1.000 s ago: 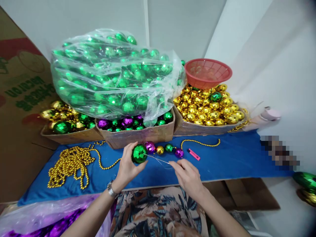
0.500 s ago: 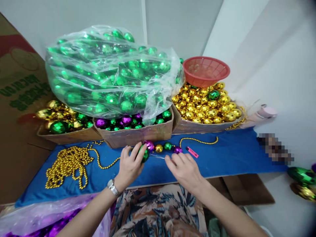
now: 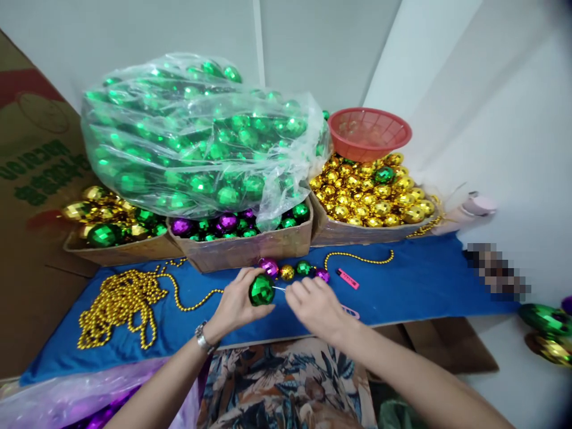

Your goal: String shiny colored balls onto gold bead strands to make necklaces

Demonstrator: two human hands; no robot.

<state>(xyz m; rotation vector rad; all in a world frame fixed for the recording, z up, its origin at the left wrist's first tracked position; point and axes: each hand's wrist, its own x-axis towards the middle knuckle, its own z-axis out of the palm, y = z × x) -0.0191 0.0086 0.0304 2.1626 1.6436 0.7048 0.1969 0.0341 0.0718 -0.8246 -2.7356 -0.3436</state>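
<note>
A shiny green faceted ball (image 3: 261, 290) is gripped between the thumb and fingers of my left hand (image 3: 239, 298). My right hand (image 3: 313, 301) is closed on a thin pale cord (image 3: 279, 289) that runs to the ball's right side. Just behind my hands lies a row of smaller balls: a purple ball (image 3: 269, 267), a gold ball (image 3: 286, 272), a green ball (image 3: 303, 267) and another purple ball (image 3: 322, 275). A gold bead chain (image 3: 196, 308) reaches my left hand from a pile on the left; its end there is hidden.
Behind stand cardboard boxes (image 3: 250, 249) of coloured balls, under a big plastic bag (image 3: 201, 143) of green ones. A red basket (image 3: 370, 149) sits on gold balls (image 3: 370, 196). On the blue cloth (image 3: 420, 280) lie a pink lighter (image 3: 347, 278) and a pink-edged object (image 3: 351, 311), partly hidden.
My left hand has turned, so the green ball now shows more fully between thumb and fingers. My right hand has shifted left, closer to the ball, uncovering the pink-edged object.
</note>
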